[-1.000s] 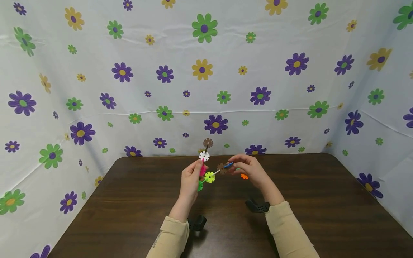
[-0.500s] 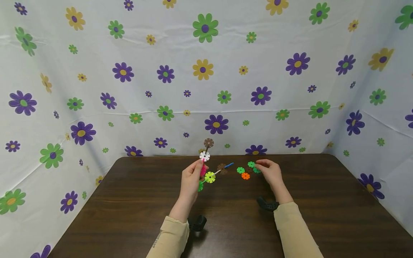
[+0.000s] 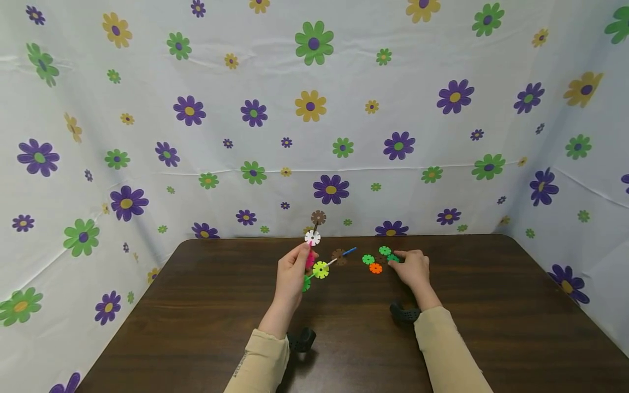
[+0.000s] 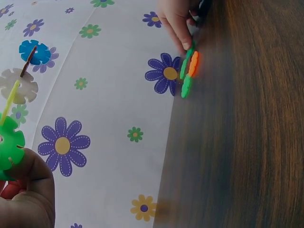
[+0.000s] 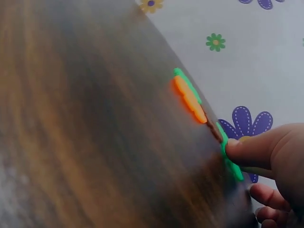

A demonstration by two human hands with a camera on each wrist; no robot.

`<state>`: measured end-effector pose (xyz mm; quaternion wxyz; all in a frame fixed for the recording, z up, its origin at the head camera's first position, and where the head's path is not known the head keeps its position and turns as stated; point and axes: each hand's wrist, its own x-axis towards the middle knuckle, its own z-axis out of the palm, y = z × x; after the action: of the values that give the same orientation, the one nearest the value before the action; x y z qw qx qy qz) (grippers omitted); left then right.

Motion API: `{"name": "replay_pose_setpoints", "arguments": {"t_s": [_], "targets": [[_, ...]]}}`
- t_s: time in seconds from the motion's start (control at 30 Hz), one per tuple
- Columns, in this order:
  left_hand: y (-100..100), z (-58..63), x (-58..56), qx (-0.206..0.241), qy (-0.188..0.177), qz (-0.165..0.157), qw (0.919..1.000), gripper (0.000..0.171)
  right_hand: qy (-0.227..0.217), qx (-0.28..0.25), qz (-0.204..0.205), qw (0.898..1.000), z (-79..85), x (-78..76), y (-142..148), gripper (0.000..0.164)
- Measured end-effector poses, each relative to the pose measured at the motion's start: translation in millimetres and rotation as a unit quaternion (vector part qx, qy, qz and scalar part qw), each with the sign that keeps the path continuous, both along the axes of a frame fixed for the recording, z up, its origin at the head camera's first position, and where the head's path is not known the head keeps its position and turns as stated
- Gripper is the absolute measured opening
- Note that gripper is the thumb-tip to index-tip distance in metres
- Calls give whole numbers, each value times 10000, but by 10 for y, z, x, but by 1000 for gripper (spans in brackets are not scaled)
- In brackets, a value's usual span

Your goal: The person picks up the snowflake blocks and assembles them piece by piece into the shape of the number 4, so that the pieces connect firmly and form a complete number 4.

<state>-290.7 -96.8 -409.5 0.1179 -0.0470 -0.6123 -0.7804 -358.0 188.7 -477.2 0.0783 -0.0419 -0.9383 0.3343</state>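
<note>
My left hand (image 3: pixel 292 273) pinches a chain of joined notched plastic discs, near its pink disc (image 3: pixel 309 260). Above that rise a white disc (image 3: pixel 312 237) and a brown one (image 3: pixel 318 217). Rightward run a yellow-green disc (image 3: pixel 321 269), a brown disc (image 3: pixel 339 256) and a blue disc (image 3: pixel 349 251) seen edge-on. On the table at the right, my right hand (image 3: pixel 415 268) pinches a green disc (image 3: pixel 392 258) between thumb and fingers. Flat beside it lie two more green discs, an orange disc (image 3: pixel 375 268) and a dark brown one (image 3: pixel 381 258).
The dark wooden table (image 3: pixel 221 327) spreads under both hands. Behind it hangs a white flowered cloth (image 3: pixel 275 82), which also covers the sides. A black camera (image 3: pixel 302 340) is worn at the left wrist, another (image 3: pixel 404 313) at the right.
My right hand has left the blue disc at the chain's end and moved right to the loose discs, coming down on a green one. My left hand stays in place with the chain.
</note>
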Motion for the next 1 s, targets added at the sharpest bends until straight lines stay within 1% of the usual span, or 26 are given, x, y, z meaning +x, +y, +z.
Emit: {"name": "replay_pose_setpoints", "arguments": {"t_s": [0.13, 0.23, 0.3, 0.37, 0.5, 0.63, 0.73, 0.8, 0.87, 0.93, 1.0], "targets": [[6, 0, -8, 41, 24, -27, 10000, 28, 55, 2, -98, 9999, 0, 11, -17, 37], [6, -4, -11, -15, 20, -28, 10000, 28, -29, -108, -100, 9999, 12, 24, -15, 28], [5, -6, -8, -75, -2, -18, 10000, 28, -93, -131, -47, 9999, 19, 28, -8, 26], [4, -6, -5, -114, -21, -9, 9999, 28, -154, -95, 9, 9998, 26, 31, 2, 28], [2, 6, 9, -124, -61, 0, 9999, 29, -229, -2, 77, 9997, 43, 44, 10, 35], [7, 4, 8, -102, -89, -16, 9999, 29, -181, 45, 39, 9998, 52, 56, 9, 36], [7, -10, 4, -88, -81, -24, 9999, 29, -156, -15, 46, 9999, 53, 57, 20, 36], [6, -14, 3, -53, -69, -24, 10000, 28, -175, -168, 67, 9997, 58, 55, 32, 34], [4, -15, 4, -36, -54, -18, 10000, 28, -190, -472, 107, 9986, 81, 54, 36, 30], [2, -10, 6, -34, -24, -6, 10000, 28, -157, -885, 162, 9958, 122, 50, 25, 27], [-2, -10, 4, -58, 3, 2, 10000, 28, -135, -1423, 221, 9895, 199, 52, -7, 27]]}}
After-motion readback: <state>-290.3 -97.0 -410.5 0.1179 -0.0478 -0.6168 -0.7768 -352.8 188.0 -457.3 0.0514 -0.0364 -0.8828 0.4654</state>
